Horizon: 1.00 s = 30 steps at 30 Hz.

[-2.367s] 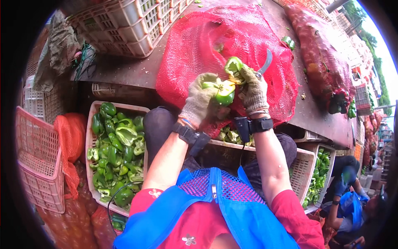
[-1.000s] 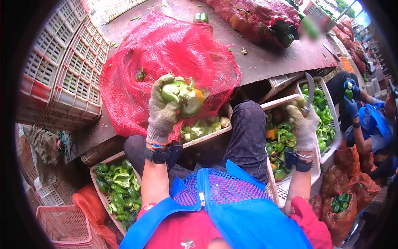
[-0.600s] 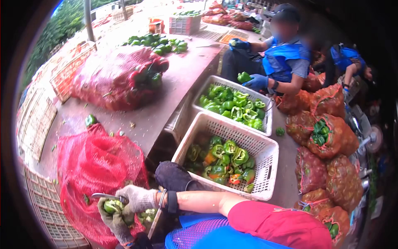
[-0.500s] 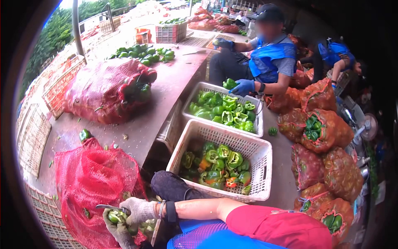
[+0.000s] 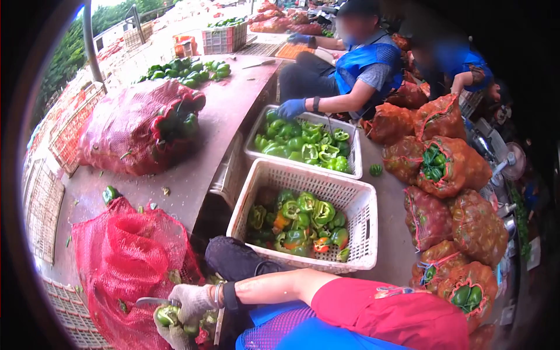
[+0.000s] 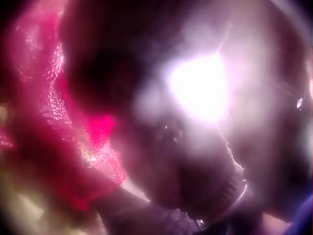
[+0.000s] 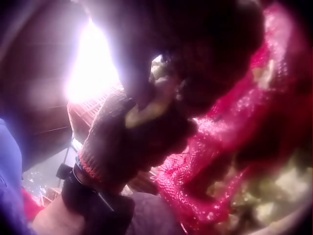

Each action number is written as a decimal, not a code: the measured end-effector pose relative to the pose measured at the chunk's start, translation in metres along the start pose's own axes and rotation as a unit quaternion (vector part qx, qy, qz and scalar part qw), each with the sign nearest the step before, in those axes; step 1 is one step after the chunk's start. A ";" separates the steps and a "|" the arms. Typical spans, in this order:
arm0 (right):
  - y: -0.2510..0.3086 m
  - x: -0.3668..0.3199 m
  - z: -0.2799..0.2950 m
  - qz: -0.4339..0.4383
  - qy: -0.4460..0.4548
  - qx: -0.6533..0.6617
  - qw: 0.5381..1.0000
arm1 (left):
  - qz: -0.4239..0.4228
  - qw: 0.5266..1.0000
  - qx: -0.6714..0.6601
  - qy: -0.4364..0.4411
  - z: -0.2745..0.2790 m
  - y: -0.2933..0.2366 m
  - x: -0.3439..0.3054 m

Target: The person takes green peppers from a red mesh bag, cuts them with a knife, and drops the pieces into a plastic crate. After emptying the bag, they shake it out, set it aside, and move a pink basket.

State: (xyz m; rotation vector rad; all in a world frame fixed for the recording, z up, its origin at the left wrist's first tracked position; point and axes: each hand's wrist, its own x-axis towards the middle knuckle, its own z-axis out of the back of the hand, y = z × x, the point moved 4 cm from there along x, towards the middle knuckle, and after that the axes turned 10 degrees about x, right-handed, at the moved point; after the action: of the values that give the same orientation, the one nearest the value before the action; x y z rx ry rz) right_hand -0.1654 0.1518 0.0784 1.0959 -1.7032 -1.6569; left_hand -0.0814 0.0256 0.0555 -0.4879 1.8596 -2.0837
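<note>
And the neighbour's blue-gloved hand [image 5: 291, 108] now drops to the corner of the far crate [image 5: 356, 153]; the pepper it held up a moment ago no longer shows there. Down here, the right hand [image 5: 194, 301] still grips the curved knife [image 5: 153, 301], blade poking out past the fingers. Just below, the left hand [image 5: 172, 336] has its fingers curled round a cut green pepper [image 5: 167, 315], close under the blade. The red net [image 5: 125, 256] spreads beside both hands, a tray rim [image 5: 219, 326] runs just below the right wrist, and there's room above the net. The near crate's [image 5: 315, 265] wall stands beyond the forearm, well apart from the knife.
</note>
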 end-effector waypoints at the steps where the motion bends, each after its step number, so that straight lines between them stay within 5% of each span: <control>1: -0.003 -0.001 0.004 -0.005 0.007 0.046 0.999 | 0.004 0.999 -0.038 -0.003 0.007 0.019 -0.003; 3: -0.011 -0.005 0.010 0.012 0.004 0.096 0.995 | 0.042 0.999 -0.010 0.009 -0.001 0.004 -0.010; 5: -0.011 -0.015 0.007 -0.073 0.019 0.217 0.973 | 0.090 0.994 -0.061 0.004 -0.009 -0.003 -0.013; 7: -0.039 -0.010 0.002 -0.070 0.022 0.401 0.913 | 0.082 0.994 -0.071 -0.010 -0.013 -0.004 -0.017; 14: -0.076 -0.009 -0.004 -0.102 -0.013 0.495 0.863 | 0.169 0.962 -0.214 -0.005 -0.010 0.030 -0.022; 17: -0.073 -0.006 0.000 -0.106 -0.055 0.434 0.893 | 0.195 0.966 -0.169 0.001 -0.014 0.029 -0.012; 18: -0.070 -0.006 0.001 -0.031 -0.070 0.414 0.907 | 0.273 0.946 -0.173 -0.020 -0.027 -0.016 -0.021; 19: -0.067 -0.006 0.005 -0.015 -0.079 0.280 0.957 | 0.235 0.943 -0.234 -0.004 -0.037 -0.036 -0.026; 21: -0.055 -0.009 0.009 0.058 -0.132 0.135 0.980 | 0.188 0.953 -0.233 0.053 -0.037 -0.014 -0.025; 23: -0.038 -0.014 0.008 0.044 -0.160 0.106 0.980 | 0.144 0.965 -0.199 0.087 -0.016 0.017 -0.020; 25: -0.022 -0.018 0.010 0.029 -0.163 0.071 0.984 | 0.105 0.986 -0.130 -0.019 -0.022 0.003 -0.022; 27: -0.014 -0.020 0.013 -0.024 -0.118 0.046 0.992 | 0.065 0.984 -0.159 0.050 0.014 0.081 0.001; 30: 0.002 -0.021 0.014 -0.003 -0.043 0.023 0.999 | 0.043 0.998 -0.044 0.011 -0.022 0.016 -0.012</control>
State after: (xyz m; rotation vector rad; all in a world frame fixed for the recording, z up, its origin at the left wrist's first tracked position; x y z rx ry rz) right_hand -0.1660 0.1762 0.0826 1.0655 -1.8028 -1.6978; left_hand -0.0804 0.0481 0.0373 -0.3991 1.9556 -1.9680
